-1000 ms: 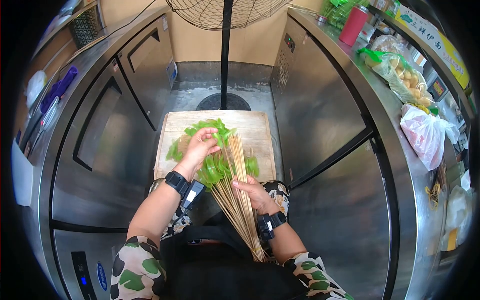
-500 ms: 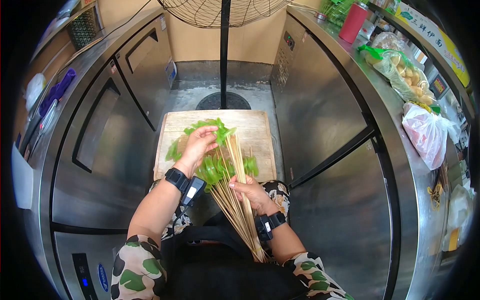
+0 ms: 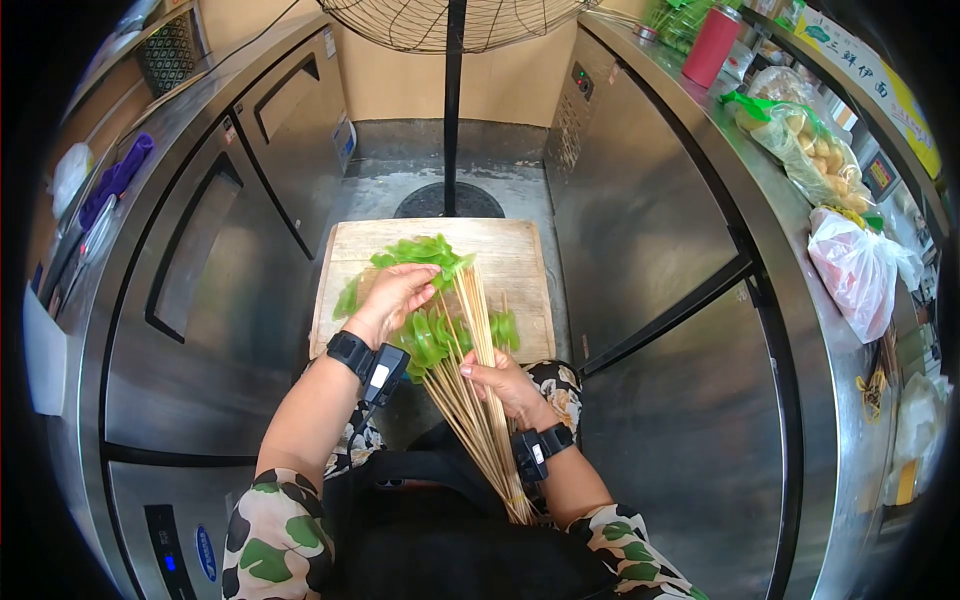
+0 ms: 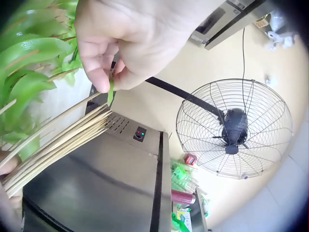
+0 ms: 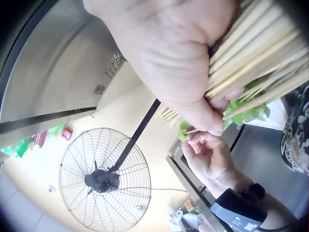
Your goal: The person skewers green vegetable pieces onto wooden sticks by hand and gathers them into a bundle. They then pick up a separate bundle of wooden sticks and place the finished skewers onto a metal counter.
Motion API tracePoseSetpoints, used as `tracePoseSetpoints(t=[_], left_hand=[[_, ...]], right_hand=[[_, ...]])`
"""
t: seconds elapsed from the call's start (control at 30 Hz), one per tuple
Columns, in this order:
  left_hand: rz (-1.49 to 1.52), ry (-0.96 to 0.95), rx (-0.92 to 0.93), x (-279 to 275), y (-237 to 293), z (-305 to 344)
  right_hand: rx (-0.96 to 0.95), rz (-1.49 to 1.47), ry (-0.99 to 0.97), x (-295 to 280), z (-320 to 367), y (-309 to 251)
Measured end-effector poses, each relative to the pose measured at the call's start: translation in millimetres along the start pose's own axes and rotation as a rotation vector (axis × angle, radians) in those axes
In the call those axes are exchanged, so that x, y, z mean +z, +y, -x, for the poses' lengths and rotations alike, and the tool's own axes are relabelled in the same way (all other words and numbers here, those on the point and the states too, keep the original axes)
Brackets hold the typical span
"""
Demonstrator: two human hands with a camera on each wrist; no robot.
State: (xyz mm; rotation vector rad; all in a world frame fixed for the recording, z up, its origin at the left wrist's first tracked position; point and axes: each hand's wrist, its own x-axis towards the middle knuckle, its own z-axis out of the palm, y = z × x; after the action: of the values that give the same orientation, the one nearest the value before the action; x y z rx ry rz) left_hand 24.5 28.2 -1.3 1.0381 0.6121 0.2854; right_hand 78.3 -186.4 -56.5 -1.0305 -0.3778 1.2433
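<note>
The right hand (image 3: pixel 512 388) grips a thick bundle of thin wooden skewers (image 3: pixel 478 310) whose bare tips point away from the body. Between thumb and fingertips, the left hand (image 3: pixel 392 300) pinches a small green slice (image 4: pixel 110 92), with a skewer's end touching it in the left wrist view. More green slices (image 3: pixel 425 340), threaded on skewers, lie beneath the hands at the board's near side. A loose pile of green pieces (image 3: pixel 415 250) is on the wooden board (image 3: pixel 510 240) beyond the left fingers. In the right wrist view, the left hand (image 5: pixel 212 159) is close to the right thumb.
Steel cabinets (image 3: pixel 215 290) flank the board on both sides. Behind it stands a wire fan (image 4: pixel 234 128) on a black pole (image 3: pixel 451 120). On the right counter are a red bottle (image 3: pixel 711 46), a bag of round pale items (image 3: pixel 815 150) and a white plastic bag (image 3: pixel 850 265).
The left hand has shifted slightly, its fingers now closer together by the skewer tips. The right hand stays in nearly the same place, still gripping the bundle.
</note>
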Motion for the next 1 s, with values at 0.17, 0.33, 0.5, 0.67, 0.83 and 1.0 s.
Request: tracePoseSetpoints(t=[0.17,0.33,0.5,0.67,0.83,1.0], left_hand=[[-0.005,-0.027,-0.064,-1.8,-8.6,2.6],[-0.025,-0.08,-0.095,5.3,-9.8,12.9],[0.031,0.096,0.011,15.1,-8.0,13.8],[0.102,0.032,0.041,8.2,-8.7,4.2],[0.06,0.063,0.101,3.9,-12.4,-0.3],[-0.07,0.102,0.217,14.0,-5.1,12.6]], right_hand=[[-0.001,-0.004,0.008,2.1,1.5,-2.3],[-0.004,0.004,0.025,1.8,1.6,-1.7],[0.007,0.002,0.019,1.6,1.3,-1.2],[0.012,-0.01,0.01,1.0,1.6,-1.8],[0.016,-0.017,0.007,1.5,1.7,-1.7],[0.003,-0.007,0.031,4.7,1.8,-3.0]])
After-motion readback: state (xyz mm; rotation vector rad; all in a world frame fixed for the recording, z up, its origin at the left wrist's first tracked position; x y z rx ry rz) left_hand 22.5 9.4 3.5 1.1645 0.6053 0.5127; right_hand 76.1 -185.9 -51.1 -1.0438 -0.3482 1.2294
